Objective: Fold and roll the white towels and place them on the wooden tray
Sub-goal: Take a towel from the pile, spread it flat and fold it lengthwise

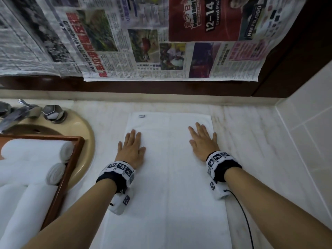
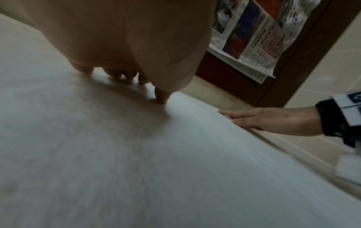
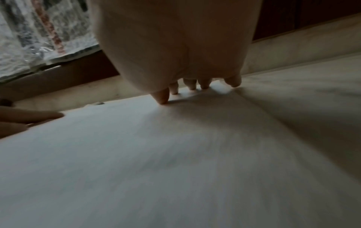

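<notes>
Both forearms reach forward; left hand (image 1: 131, 150) and right hand (image 1: 202, 141) press flat, fingers spread, on the folded white towel (image 1: 168, 177) lying on the marble counter (image 1: 251, 141), beside the wooden tray (image 1: 61, 178).

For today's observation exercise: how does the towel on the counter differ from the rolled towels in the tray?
The flat towel lies spread on the marble counter under both hands; the rolled towels are tight cylinders in the wooden tray. The first is unfinished, the others done. All are white.
</notes>
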Demonstrator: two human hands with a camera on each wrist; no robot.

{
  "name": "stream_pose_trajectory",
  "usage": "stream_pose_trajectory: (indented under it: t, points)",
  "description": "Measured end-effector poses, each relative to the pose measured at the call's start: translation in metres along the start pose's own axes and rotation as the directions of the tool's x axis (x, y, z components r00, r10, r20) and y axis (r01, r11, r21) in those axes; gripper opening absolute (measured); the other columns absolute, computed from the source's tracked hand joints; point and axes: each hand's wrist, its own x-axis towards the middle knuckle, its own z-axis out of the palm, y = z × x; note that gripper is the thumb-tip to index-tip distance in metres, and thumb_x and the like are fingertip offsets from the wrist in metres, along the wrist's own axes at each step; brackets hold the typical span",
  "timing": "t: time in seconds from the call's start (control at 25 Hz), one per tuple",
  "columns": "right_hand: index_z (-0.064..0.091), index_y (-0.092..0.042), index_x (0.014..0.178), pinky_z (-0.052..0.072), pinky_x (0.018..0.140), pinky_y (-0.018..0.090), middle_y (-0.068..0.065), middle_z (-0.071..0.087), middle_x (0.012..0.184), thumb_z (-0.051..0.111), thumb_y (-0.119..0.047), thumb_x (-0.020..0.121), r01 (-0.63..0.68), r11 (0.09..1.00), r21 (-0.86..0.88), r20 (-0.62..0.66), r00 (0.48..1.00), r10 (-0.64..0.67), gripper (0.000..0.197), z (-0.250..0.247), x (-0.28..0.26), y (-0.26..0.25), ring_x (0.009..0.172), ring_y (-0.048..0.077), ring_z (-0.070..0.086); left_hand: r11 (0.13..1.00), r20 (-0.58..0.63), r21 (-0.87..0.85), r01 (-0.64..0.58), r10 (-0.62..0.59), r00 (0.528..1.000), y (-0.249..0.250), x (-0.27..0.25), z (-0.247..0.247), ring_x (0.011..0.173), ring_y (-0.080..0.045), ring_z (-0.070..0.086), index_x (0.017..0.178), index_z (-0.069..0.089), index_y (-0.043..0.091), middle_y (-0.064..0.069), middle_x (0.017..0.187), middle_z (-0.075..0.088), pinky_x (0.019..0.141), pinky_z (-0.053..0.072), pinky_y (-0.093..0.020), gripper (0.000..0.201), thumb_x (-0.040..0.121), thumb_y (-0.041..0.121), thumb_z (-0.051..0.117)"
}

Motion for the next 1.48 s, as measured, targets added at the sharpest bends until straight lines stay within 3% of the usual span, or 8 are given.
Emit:
stream_pose_trajectory:
  t: [0.28, 0.56, 0.68, 0.8, 0.88, 1.04, 1.24, 1.48]
  points:
    - [0.039, -0.010, 0.136, 0.038, 0.099, 0.046, 0.013, 0.040, 0.138, 0.049, -0.008, 0.093, -0.142, 0.987, -0.071, -0.225, 0.967, 0.123, 0.044, -0.048, 0.058, 0.036, 0.127, 0.032, 0.038, 0.999, -0.099, -0.039, 0.009, -0.013, 0.995, -0.006, 0.016, -0.005, 0.150, -0.021, 0.005, 0.153, 0.016, 0.013, -0.003, 0.163, 0.003, 0.121, 0.012, -0.042, 0.071, 0.096, 0.037, 0.051]
    - [0.066, -0.011, 0.086, 0.042, 0.066, 0.031, 0.010, 0.063, 0.097, 0.056, -0.020, 0.089, -0.098, 0.995, -0.004, -0.204, 0.974, 0.095, 0.014, -0.082, 0.054, 0.034, 0.083, 0.030, 0.058, 0.999, -0.113, -0.046, 0.023, -0.028, 0.993, -0.006, 0.021, -0.007, 0.148, -0.021, 0.012, 0.151, 0.023, 0.014, -0.003, 0.162, 0.011, 0.120, 0.016, -0.037, 0.071, 0.093, 0.038, 0.056]
    - [0.065, -0.013, 0.090, 0.045, 0.065, 0.027, 0.008, 0.064, 0.083, 0.064, -0.020, 0.086, 0.007, 0.975, 0.224, -0.141, 0.990, 0.025, 0.008, -0.099, 0.039, 0.014, 0.073, 0.023, 0.060, 0.999, -0.120, -0.019, 0.028, -0.030, 0.992, 0.004, 0.014, -0.018, 0.143, -0.025, 0.025, 0.142, 0.039, 0.011, -0.008, 0.157, 0.025, 0.115, 0.027, -0.039, 0.059, 0.092, 0.036, 0.059]
    - [0.063, -0.018, 0.098, 0.049, 0.050, 0.022, 0.009, 0.067, 0.068, 0.062, -0.008, 0.088, 0.026, 0.788, 0.615, -0.083, 0.996, 0.032, 0.015, -0.117, 0.025, -0.026, 0.054, 0.015, 0.062, 0.946, -0.227, -0.282, -0.160, 0.096, 0.969, 0.053, -0.017, -0.022, 0.093, -0.020, 0.064, 0.094, 0.071, 0.010, -0.006, 0.102, 0.068, 0.085, 0.049, -0.031, 0.034, 0.090, 0.043, 0.064]
    - [0.064, -0.010, 0.095, 0.053, 0.048, 0.023, 0.012, 0.065, 0.066, 0.060, -0.002, 0.091, 0.003, 0.663, 0.749, -0.032, 0.999, 0.032, 0.010, -0.129, 0.019, -0.050, 0.049, 0.013, 0.063, 0.865, -0.002, -0.455, -0.211, 0.236, 0.972, 0.095, -0.043, -0.014, 0.058, -0.014, 0.063, 0.069, 0.073, 0.008, -0.004, 0.065, 0.070, 0.065, 0.053, -0.024, 0.050, 0.083, 0.056, 0.066]
    - [0.064, 0.003, 0.100, 0.057, 0.051, 0.023, 0.017, 0.067, 0.072, 0.062, -0.002, 0.090, -0.022, 0.564, 0.825, 0.005, 0.999, 0.031, 0.010, -0.141, 0.012, -0.065, 0.052, 0.015, 0.067, 0.804, 0.240, -0.586, -0.098, 0.287, 0.927, 0.124, -0.061, 0.002, 0.060, -0.020, 0.071, 0.069, 0.070, -0.003, -0.007, 0.063, 0.071, 0.067, 0.061, -0.034, 0.036, 0.080, 0.030, 0.077]
    - [0.067, -0.001, 0.084, 0.052, 0.052, 0.025, 0.012, 0.071, 0.070, 0.062, -0.011, 0.079, -0.033, 0.664, 0.747, -0.041, 0.995, 0.095, 0.012, -0.138, 0.004, -0.080, 0.056, 0.020, 0.063, 0.621, 0.295, -0.782, 0.061, 0.281, 0.913, 0.110, -0.072, -0.035, 0.075, -0.024, 0.074, 0.075, 0.058, -0.002, -0.017, 0.074, 0.073, 0.073, 0.061, -0.035, 0.027, 0.090, 0.018, 0.069]
    - [0.069, -0.002, 0.074, 0.046, 0.059, 0.022, 0.004, 0.064, 0.071, 0.061, -0.016, 0.081, 0.180, 0.856, 0.484, -0.256, 0.965, -0.058, 0.017, -0.131, 0.027, -0.125, 0.068, 0.013, 0.055, 0.464, 0.268, -0.871, 0.164, 0.167, 0.949, 0.055, -0.083, -0.078, 0.061, -0.020, 0.069, 0.080, 0.058, 0.001, -0.005, 0.067, 0.067, 0.066, 0.061, -0.034, 0.033, 0.099, 0.028, 0.056]
